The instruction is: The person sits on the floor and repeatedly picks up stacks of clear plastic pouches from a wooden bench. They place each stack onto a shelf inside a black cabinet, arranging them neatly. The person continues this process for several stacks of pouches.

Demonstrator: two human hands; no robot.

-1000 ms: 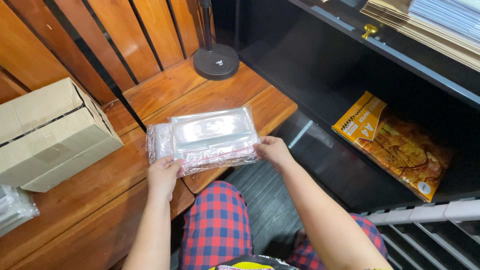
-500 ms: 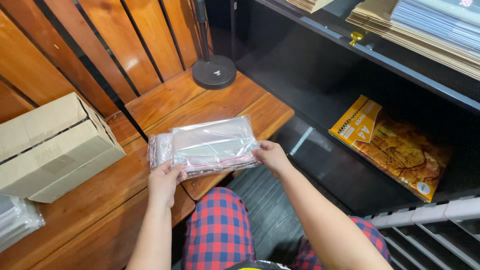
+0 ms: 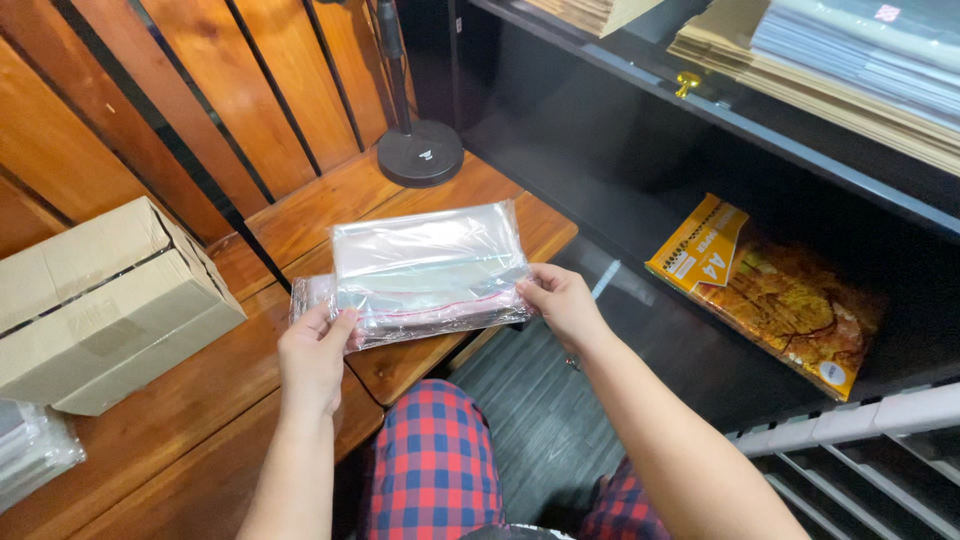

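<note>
Hands: left hand point(image 3: 312, 355) and right hand point(image 3: 562, 300) each grip one end of a stack of clear plastic bags point(image 3: 420, 270), held level just above the bench point(image 3: 200, 420).
Left of the stack: cardboard box point(image 3: 95, 300) on the bench, well apart.
Behind: round black stand base point(image 3: 420, 155) against the slatted wooden wall.
Right: dark shelf point(image 3: 700, 110); orange paper pack point(image 3: 770, 290) lying beneath it.
Below: red-and-blue checked trousers point(image 3: 435, 470).
</note>
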